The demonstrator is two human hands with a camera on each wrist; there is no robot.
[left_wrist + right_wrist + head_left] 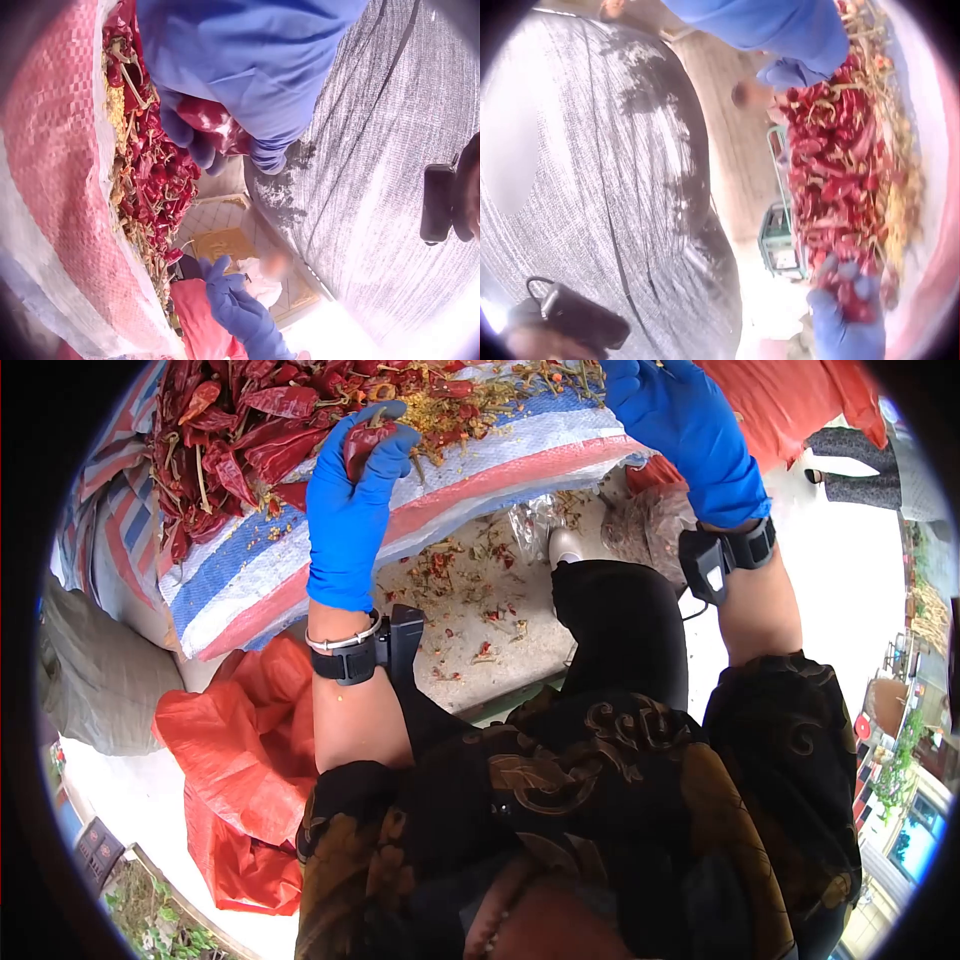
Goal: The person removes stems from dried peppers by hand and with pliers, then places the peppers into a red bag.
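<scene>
My left hand (345, 525), in a blue glove, holds a dried red chilli pepper (362, 448) between thumb and fingers at the front edge of a heap of dried chillies (270, 435). The left wrist view shows the glossy pepper (214, 124) partly covered by the gloved fingers. The gloved right hand (685, 435) is over the heap's right end, its fingertips cut off by the top of the head view. In the left wrist view the right hand (236, 304) has its fingers loosely extended, with nothing seen in them.
The heap lies on a striped woven sheet (500, 490), with yellow seeds (440, 420) and stems along its front. Red sacks (250, 760) lie at the lower left and upper right. Scraps litter the floor (450, 610) below. A clear plastic bag (540, 525) hangs near a shoe.
</scene>
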